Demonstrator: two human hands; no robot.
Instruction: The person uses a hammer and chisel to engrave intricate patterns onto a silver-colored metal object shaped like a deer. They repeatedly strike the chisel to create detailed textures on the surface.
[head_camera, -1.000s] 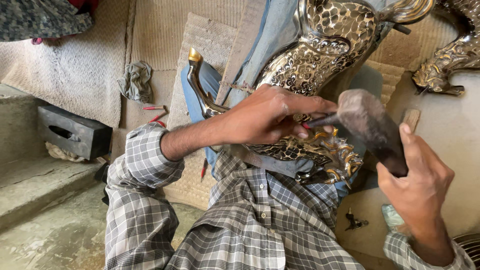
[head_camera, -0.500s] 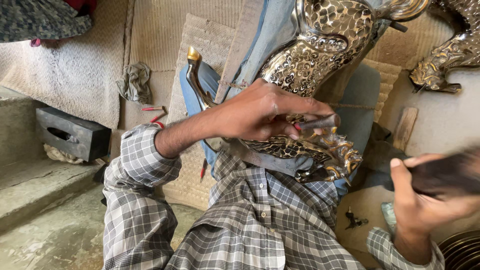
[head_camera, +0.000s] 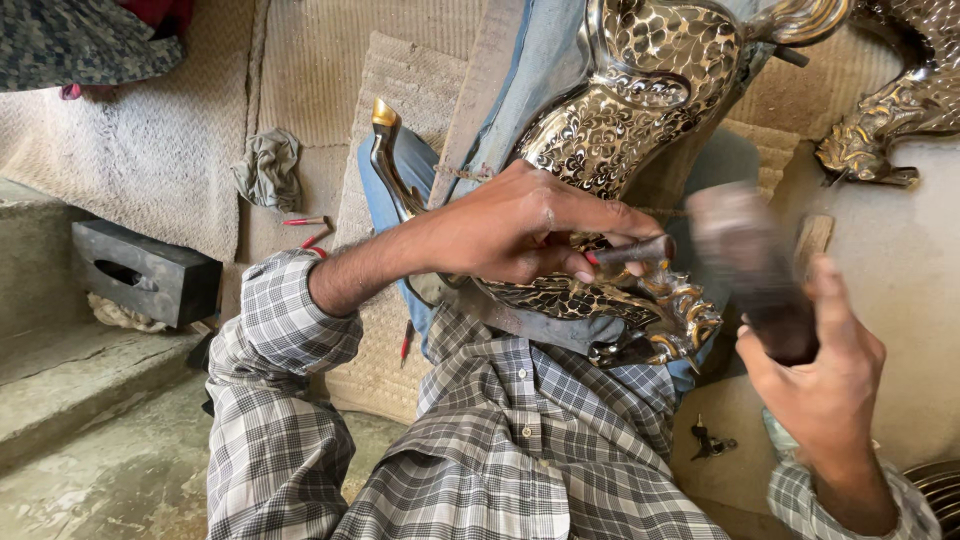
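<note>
An ornate metal casting (head_camera: 640, 110) with gold filigree and silver edges lies across my lap. My left hand (head_camera: 520, 225) rests on its lower part and is closed around a short dark metal punch (head_camera: 632, 250) held sideways against the gold relief (head_camera: 600, 300). My right hand (head_camera: 815, 370) grips the handle of a wooden mallet (head_camera: 740, 245), whose blurred head sits just right of the punch's end. Both my sleeves are grey checked cloth.
A dark hollow block (head_camera: 145, 275) lies at the left beside a stone step (head_camera: 70, 370). A crumpled rag (head_camera: 270, 170) and red-handled tools (head_camera: 310, 228) rest on woven matting (head_camera: 190, 110). Another ornate casting (head_camera: 890, 120) sits at the upper right.
The mallet stood against the punch a second ago, swung down and away to the right, and is now back up beside the punch's end. My left hand has stayed put.
</note>
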